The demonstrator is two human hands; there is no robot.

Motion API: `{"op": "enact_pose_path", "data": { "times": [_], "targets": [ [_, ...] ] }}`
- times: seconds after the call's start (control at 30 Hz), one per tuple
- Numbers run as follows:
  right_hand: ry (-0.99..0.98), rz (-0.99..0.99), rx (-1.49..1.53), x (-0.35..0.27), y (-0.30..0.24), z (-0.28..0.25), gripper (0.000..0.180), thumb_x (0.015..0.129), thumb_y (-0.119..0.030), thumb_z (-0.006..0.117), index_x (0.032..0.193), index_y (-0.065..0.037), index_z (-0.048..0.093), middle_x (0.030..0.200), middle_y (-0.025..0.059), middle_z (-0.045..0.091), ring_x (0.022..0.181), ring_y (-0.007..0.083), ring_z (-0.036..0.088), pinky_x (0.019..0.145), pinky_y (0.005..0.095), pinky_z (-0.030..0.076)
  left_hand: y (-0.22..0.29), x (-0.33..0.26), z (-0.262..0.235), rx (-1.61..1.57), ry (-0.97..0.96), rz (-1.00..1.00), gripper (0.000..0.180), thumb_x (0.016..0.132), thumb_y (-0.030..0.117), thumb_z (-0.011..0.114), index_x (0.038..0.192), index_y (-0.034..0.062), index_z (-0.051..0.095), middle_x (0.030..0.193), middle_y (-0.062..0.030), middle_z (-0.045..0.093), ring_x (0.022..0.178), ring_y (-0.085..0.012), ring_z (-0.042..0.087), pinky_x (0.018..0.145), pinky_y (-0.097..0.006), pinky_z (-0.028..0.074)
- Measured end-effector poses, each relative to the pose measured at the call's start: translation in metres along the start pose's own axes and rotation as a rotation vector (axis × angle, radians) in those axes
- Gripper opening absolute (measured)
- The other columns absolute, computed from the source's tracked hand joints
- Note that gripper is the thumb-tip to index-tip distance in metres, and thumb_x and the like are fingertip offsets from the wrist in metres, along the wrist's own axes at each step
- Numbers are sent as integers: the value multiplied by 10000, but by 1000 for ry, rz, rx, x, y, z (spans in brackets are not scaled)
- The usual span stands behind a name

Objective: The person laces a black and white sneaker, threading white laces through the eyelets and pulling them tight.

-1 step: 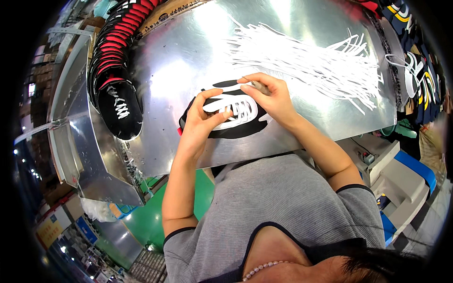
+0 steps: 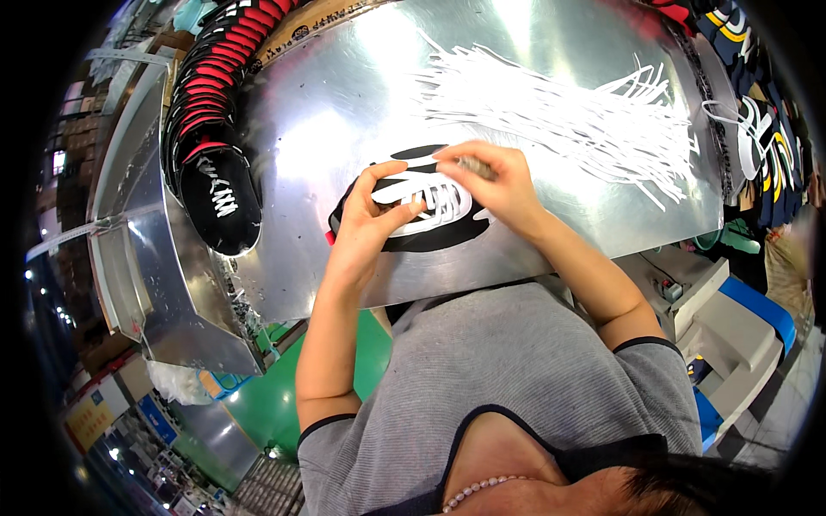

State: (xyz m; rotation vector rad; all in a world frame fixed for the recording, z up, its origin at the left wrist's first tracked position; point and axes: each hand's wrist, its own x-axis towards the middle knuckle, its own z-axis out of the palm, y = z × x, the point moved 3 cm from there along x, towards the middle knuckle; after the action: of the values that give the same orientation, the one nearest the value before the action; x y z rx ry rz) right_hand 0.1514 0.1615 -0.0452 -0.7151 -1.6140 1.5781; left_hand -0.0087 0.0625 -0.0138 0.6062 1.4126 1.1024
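Note:
A black and white shoe upper (image 2: 439,234) lies flat on the metal table, with white lace threaded across its middle and a red tab at its left end. My left hand (image 2: 368,211) grips its left side, thumb on the laces and fingers curled over the far edge. Above the upper's far right part, my right hand (image 2: 508,185) is closed in a pinch. Between its fingers shows a small tool with a greyish handle (image 2: 477,167); its tip is hard to make out. Whether the right hand also pinches a lace end I cannot tell.
A bundle of loose white laces (image 2: 559,112) spreads across the far right of the metal table (image 2: 318,95). Laced black and red uppers (image 2: 219,202) stand in a long curved row at the left. More dark uppers with yellow stripes (image 2: 779,163) hang at the right edge.
My right hand has dropped slightly toward me, and the handle in it has turned a little. My left hand and the upper are almost where they were.

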Motion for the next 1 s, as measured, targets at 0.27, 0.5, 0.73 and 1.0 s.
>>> {"op": "enact_pose_path", "data": {
  "times": [0.27,0.5,0.73,1.0],
  "targets": [
    [-205,-397,-639,-14,-14,12,305,708,-7,731,989,-124,725,782,13,697,652,188,660,533,287,490,-1,0,0,116,-27,28,524,881,36,690,1354,52,467,1019,-76,669,960,-148,652,865,-276,507],
    [-230,-435,-284,-25,-20,20,238,712,-2,720,926,-106,717,712,26,661,572,182,629,500,293,479,-4,5,-5,-6,-11,40,398,976,122,598,1348,47,479,944,-64,643,813,-111,606,739,-251,510],
    [-87,-548,-465,-37,0,22,218,715,-3,756,913,-83,710,710,40,660,573,194,626,490,303,470,-6,11,-5,226,34,110,355,998,131,555,1331,31,482,947,-113,664,867,-163,636,797,-291,521],
    [-124,-580,-653,-45,7,21,425,683,-49,728,1094,-152,695,686,-13,643,562,158,612,486,290,463,1,-38,-9,754,-40,322,395,901,70,682,1271,23,551,1182,-136,657,1118,-212,619,943,-321,475]
  ]
}}
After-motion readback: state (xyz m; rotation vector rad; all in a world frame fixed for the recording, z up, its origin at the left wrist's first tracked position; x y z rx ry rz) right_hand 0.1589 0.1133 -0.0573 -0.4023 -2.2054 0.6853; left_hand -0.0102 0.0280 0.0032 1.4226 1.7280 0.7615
